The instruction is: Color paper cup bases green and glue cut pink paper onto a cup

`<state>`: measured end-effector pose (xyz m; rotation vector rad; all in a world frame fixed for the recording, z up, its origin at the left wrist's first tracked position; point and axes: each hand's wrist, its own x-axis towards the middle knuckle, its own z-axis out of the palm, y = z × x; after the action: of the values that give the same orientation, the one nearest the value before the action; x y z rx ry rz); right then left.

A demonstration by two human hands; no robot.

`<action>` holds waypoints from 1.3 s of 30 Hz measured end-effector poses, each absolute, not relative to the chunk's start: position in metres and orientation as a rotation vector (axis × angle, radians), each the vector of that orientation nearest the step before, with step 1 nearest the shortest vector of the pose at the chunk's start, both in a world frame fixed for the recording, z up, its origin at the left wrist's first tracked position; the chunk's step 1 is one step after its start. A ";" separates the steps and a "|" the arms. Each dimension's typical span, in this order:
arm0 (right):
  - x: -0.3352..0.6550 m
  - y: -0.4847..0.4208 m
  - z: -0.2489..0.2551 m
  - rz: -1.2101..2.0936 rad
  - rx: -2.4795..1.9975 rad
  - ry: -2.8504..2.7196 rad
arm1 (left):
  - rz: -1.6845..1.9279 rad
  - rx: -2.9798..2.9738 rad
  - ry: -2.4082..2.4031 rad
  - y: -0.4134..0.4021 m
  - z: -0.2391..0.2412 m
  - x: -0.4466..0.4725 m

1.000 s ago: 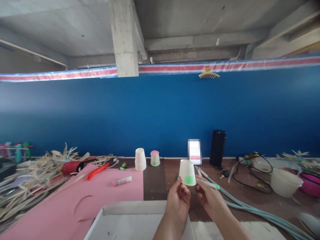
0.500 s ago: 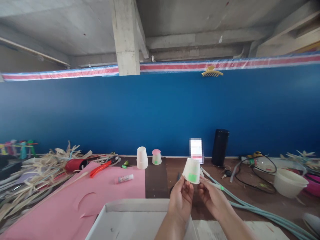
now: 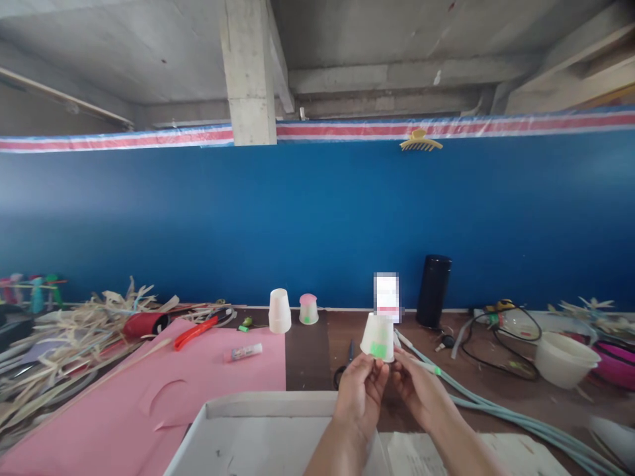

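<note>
An upside-down white paper cup with a bright green coloured patch near its rim is up in front of me. My left hand is closed on the lower left of its rim, thumb and fingers pinching. My right hand has its fingertips at the cup's lower right edge. A white marker with a green end sticks out to the right from my right hand's fingers; its other end is hidden. Further back stand some white paper cups, stacked upside down, and a small cup with a pink top and green mark.
A white box lid lies in front, beside pink paper bearing a glue stick. Scissors lie left of the held cup. Right are a black flask, pale blue tubes and a white bowl.
The view has shifted slightly. The cup has come a little lower in my hands and tilts slightly differently, and more of the scissors shows. Both hands keep their grip.
</note>
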<state>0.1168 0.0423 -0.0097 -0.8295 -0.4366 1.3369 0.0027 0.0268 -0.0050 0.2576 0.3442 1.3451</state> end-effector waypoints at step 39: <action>0.113 0.039 -0.005 1.305 -0.837 -0.468 | 1.360 0.232 0.369 0.028 -0.005 0.002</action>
<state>0.1134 0.0386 -0.0049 -0.8375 -0.4676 1.3048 0.0016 0.0281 -0.0049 0.2325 0.3690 1.3597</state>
